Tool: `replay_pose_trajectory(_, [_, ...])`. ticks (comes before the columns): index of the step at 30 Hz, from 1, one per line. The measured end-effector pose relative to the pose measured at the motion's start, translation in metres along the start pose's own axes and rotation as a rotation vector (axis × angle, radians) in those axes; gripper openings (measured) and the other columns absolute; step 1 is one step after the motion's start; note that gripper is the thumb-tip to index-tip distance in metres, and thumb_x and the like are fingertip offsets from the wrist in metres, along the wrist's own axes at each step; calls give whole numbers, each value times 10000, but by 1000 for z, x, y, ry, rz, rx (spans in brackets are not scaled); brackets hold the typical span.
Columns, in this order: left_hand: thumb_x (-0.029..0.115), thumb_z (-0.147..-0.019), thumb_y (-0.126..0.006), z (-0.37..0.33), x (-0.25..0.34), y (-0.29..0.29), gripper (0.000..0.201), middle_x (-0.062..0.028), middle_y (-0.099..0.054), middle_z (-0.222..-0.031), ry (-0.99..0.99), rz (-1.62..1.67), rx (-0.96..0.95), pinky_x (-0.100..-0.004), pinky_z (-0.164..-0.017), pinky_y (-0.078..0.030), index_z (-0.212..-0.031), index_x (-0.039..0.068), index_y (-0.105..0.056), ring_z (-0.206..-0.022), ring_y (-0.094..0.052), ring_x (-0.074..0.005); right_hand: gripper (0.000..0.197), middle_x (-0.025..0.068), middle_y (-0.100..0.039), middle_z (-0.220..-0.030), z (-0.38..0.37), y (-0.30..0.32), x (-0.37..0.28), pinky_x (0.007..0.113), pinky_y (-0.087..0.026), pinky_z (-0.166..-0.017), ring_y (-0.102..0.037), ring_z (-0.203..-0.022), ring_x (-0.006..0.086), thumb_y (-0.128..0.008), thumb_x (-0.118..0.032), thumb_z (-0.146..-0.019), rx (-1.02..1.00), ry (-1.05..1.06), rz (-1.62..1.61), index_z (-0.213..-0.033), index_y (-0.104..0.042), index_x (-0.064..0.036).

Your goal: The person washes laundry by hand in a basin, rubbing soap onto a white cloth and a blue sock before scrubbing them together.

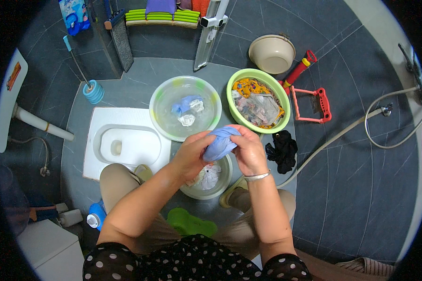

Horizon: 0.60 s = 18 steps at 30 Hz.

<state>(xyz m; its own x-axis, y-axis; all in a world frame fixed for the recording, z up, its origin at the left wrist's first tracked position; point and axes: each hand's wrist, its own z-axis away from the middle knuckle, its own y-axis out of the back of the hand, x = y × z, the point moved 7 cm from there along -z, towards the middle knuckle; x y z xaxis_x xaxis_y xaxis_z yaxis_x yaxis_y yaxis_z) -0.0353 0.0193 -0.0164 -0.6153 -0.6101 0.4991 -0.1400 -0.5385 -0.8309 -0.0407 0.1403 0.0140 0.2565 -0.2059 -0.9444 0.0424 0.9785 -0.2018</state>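
Note:
A bunched light blue cloth (220, 143) is gripped between my two hands at the centre of the view. My left hand (191, 157) closes on its left side, while my right hand (250, 151), with a silver bracelet at the wrist, pinches its right side with the thumb on top. Directly below sits a pale basin (228, 174) holding white fabric (209, 177), partly hidden by my hands. Just beyond, a large translucent basin (166, 96) contains water, a blue cloth (186, 104) and white pieces (187, 120).
A green tub (230, 99) of patterned clothes stands at right, near a black cloth heap (282, 152) and a red frame (324, 105). A squat toilet (94, 159) lies left; a blue bottle (96, 215) stands by my left leg. A hose (333, 136) crosses the right side.

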Motion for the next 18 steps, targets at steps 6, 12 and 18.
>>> replay_pose_trajectory(6, [76, -777, -610, 8, 21, -4, 247, -24, -597, -857, -100, -679, 51, -236, -663, -461, -1008, 0, -568, -744, -563, -86, 217, 91, -587, -937, 10, -12, -2, 316, -498, -771, -595, -822, 187, -465, -30, -805, -189, -183, -616, -1019, -498, -15])
replay_pose_trajectory(12, [48, -724, -605, 13, 35, -13, 211, -51, -612, -805, -345, -927, 199, -252, -588, -477, -917, -28, -573, -655, -578, -113, 289, 77, -571, -912, 24, -29, -8, 309, -488, -719, -579, -781, 185, -496, -38, -746, -305, -153, -593, -1033, -472, -41])
replay_pose_trajectory(18, [37, -755, -602, 17, 36, -19, 252, -70, -605, -895, -356, -980, 179, -257, -605, -491, -994, -27, -552, -662, -589, -126, 410, 40, -548, -852, 21, -19, -21, 220, -441, -651, -534, -736, 100, -511, 79, -693, -141, 73, -85, -1084, -449, -29])
